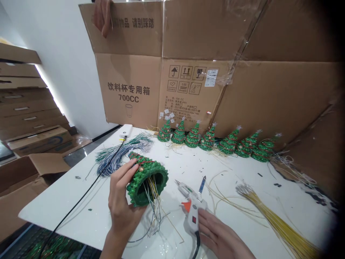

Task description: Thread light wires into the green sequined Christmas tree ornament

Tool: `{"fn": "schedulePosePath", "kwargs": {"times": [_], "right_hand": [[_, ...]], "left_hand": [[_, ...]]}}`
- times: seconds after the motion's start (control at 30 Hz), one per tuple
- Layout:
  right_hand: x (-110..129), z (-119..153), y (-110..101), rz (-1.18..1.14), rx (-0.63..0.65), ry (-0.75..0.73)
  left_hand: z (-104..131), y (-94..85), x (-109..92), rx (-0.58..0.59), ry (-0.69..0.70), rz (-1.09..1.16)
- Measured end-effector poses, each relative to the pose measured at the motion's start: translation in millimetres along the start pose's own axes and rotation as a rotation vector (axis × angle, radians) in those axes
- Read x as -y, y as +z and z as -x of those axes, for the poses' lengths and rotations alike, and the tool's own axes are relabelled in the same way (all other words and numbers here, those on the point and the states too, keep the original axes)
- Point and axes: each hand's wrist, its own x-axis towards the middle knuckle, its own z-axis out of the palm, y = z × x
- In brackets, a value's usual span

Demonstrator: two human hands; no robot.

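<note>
My left hand (122,194) is wrapped round a small green Christmas tree (147,167), tipped on its side so its hollow base faces me. Thin white, yellow and dark wires (155,201) hang out of the base. To the right, my right hand (215,230) lies against a white glue gun (194,212) with an orange trigger, its nozzle pointing up and left. The fingers of that hand are partly hidden behind the gun, so their grip is unclear. A blue-handled pointed tool (202,184) is just beyond the gun.
Several decorated trees (207,138) stand along the back of the white table (88,201), before cardboard (129,79). Blue and green wires (113,158) lie at left, with a black cable (86,192) and a white device (126,131). Yellow wires (280,219) lie at right.
</note>
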Motion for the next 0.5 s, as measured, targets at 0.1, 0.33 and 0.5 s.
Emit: {"fn": "schedulePosePath", "kwargs": {"times": [0.1, 0.33, 0.5], "right_hand": [[-10, 0, -1, 0.098, -0.064, -0.071], [-17, -1, 37, 0.151, 0.025, -0.252], [-5, -9, 74, -0.184, 0.355, -0.153]], "left_hand": [[0, -0.3, -1, 0.029, 0.021, 0.028], [1, 1.0, -13, 0.163, 0.278, 0.071], [8, 5.9, -26, 0.176, 0.375, 0.063]]}}
